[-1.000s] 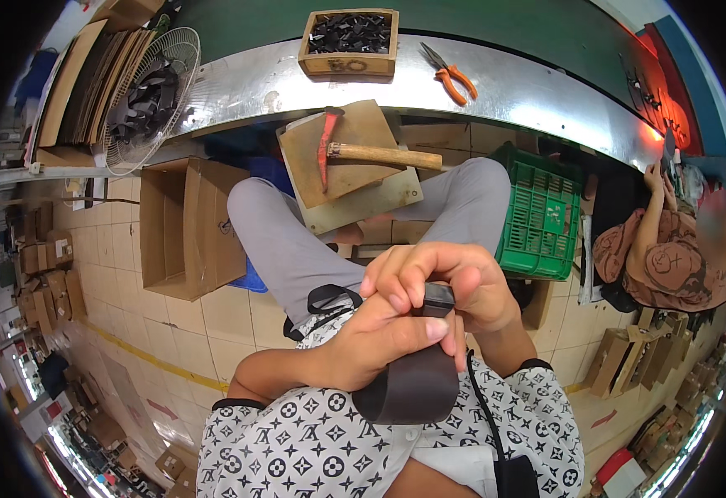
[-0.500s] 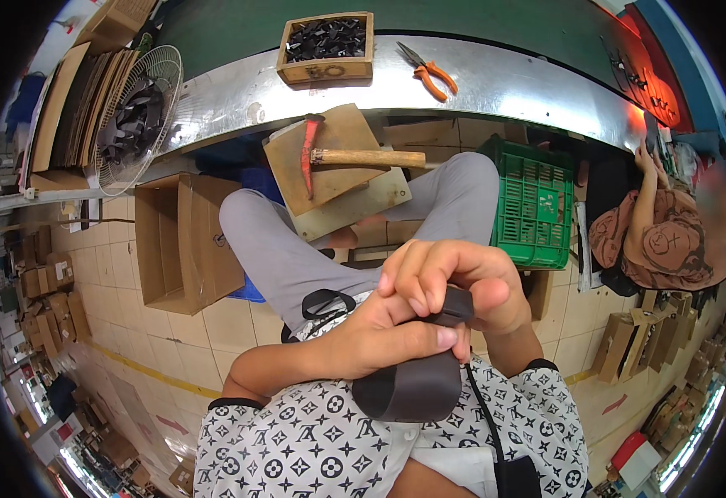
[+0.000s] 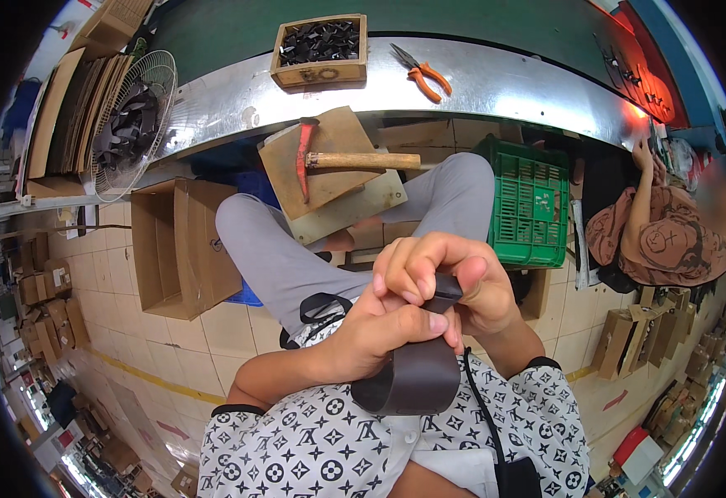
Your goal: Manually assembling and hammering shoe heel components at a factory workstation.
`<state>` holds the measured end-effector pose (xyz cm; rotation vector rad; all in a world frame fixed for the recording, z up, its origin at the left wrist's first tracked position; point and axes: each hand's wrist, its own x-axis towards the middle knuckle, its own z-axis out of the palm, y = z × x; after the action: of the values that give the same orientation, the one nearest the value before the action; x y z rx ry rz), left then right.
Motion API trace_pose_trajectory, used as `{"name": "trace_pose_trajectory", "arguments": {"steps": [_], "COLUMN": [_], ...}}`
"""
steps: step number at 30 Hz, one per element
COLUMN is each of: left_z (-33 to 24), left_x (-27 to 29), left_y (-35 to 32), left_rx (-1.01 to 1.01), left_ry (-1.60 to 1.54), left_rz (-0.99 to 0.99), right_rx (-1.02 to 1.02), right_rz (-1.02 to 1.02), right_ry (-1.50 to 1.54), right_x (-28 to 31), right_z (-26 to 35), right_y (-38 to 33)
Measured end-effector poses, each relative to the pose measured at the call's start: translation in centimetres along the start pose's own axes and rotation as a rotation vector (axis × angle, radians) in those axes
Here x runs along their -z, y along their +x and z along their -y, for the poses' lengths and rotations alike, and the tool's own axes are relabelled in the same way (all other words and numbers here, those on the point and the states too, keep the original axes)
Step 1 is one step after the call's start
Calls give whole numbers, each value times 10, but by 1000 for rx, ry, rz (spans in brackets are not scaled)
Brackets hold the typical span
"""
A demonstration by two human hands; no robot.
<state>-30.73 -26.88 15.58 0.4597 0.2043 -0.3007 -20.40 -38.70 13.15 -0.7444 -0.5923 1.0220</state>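
Note:
Close to my chest, both hands hold a dark brown, leather-like strap bent into a loose loop. My left hand pinches it, thumb lying across the strap above the hanging loop. The fingers of my right hand curl round its upper end, thumb and forefinger closed against it. Some fingertips overlap, so the exact grip at the end is partly hidden. Beyond my hands, a hammer with a red head and wooden handle rests on a brown board between my knees.
On the metal bench edge stand a wooden box of small black pieces and orange-handled pliers. A round wire basket holds dark strips. A cardboard box is left; a green crate is right, near another person.
The strap's upper end has tilted between my fingers, and its hanging loop has turned slightly. My hands have shifted a little; the hammer, pliers and boxes keep their places.

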Motion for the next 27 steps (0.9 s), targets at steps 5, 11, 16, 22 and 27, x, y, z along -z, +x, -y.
{"name": "trace_pose_trajectory", "arguments": {"steps": [5,11,16,22,27], "left_z": [0,-3,-7,-10,-9], "left_x": [0,0,2,0,-2], "left_y": [-2,-4,-1,0,-2], "left_rx": [-69,-67,6,42,43], "left_ry": [70,-106,-35,-27,-47], "left_rz": [17,-66,-163,-212,-184], "right_rx": [-2,-36,-30,-28,-17], "right_rz": [-1,39,47,20,-7], "right_ry": [41,106,162,201,140], "right_x": [0,9,11,4,-3], "right_z": [-4,-9,-15,-13,-8], "right_y": [1,7,8,5,5]}}
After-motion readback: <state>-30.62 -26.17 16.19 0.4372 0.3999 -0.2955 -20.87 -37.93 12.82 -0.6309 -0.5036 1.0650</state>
